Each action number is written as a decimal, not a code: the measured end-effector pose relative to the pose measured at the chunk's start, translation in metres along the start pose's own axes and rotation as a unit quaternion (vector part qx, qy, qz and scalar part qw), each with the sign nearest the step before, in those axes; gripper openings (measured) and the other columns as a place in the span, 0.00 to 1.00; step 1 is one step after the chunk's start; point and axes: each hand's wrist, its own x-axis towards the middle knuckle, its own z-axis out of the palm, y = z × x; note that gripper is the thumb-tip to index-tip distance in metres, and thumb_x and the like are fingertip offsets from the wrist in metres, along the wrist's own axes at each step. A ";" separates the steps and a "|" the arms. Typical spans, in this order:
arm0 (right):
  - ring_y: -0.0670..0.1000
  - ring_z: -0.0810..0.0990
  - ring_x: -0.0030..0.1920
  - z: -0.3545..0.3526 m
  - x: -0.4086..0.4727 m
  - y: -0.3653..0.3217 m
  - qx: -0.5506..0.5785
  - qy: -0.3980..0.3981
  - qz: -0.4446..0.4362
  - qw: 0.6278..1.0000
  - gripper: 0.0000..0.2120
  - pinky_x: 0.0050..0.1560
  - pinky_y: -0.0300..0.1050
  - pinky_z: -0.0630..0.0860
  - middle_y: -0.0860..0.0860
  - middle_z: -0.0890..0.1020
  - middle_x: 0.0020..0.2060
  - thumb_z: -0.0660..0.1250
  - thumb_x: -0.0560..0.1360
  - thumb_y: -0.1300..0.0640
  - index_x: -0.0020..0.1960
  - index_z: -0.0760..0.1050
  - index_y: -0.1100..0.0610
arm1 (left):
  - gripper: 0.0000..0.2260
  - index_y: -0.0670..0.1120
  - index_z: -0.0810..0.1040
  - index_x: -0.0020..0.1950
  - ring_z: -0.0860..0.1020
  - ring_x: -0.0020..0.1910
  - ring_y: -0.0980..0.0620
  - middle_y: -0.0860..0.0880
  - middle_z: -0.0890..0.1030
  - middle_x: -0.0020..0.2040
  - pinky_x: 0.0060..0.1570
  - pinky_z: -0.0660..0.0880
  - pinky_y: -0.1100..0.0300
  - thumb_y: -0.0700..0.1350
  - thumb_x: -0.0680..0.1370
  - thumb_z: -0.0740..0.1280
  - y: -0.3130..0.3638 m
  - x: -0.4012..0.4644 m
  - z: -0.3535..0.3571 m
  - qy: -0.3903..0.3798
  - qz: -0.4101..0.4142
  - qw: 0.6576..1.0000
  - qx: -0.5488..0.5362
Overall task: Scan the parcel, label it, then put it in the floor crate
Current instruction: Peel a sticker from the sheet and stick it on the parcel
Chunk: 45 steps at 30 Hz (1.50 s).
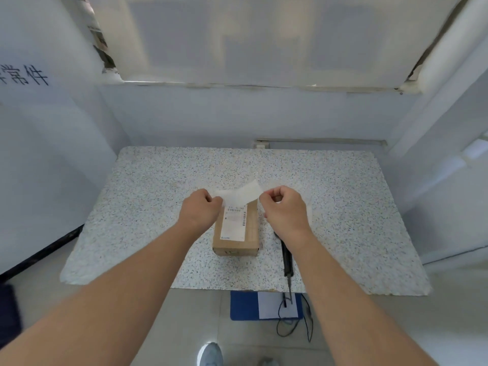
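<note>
Head view: brown parcel flat on speckled bench, near centre, printed label on top face. White label strip held in air just above parcel's 12 o'clock edge. Left hand at parcel's 10 o'clock, fingers pinched on strip's left end. Right hand at 2 o'clock, fingers pinched on strip's right end. Black scanner lies at parcel's 3 o'clock, partly under right wrist, cable dropping to floor. Blue crate on floor at 6 o'clock, white sheet inside.
</note>
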 end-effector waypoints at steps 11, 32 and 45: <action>0.50 0.84 0.43 0.055 0.033 0.036 -0.034 0.053 0.044 0.997 0.04 0.41 0.45 0.79 0.46 0.84 0.41 0.69 0.76 0.53 0.47 0.80 0.52 | 0.13 0.44 0.74 0.36 0.75 0.30 0.46 0.38 0.81 0.34 0.33 0.71 0.55 0.46 0.79 0.64 -0.076 0.060 0.017 -0.001 -0.096 0.995 0.030; 0.47 0.77 0.37 0.101 0.042 0.042 -0.280 0.181 -0.128 0.934 0.05 0.31 0.41 0.69 0.45 0.79 0.41 0.71 0.75 0.52 0.45 0.77 0.52 | 0.15 0.35 0.86 0.47 0.85 0.38 0.45 0.36 0.87 0.43 0.42 0.84 0.56 0.48 0.76 0.77 -0.015 0.097 -0.014 -0.272 -0.015 0.943 -0.193; 0.47 0.68 0.29 0.104 0.041 0.033 -0.397 0.198 -0.263 0.856 0.07 0.26 0.37 0.63 0.49 0.78 0.35 0.75 0.72 0.58 0.40 0.78 0.57 | 0.07 0.33 0.86 0.47 0.86 0.38 0.44 0.36 0.87 0.43 0.48 0.85 0.50 0.37 0.74 0.75 0.029 0.091 -0.028 -0.290 -0.048 0.950 -0.106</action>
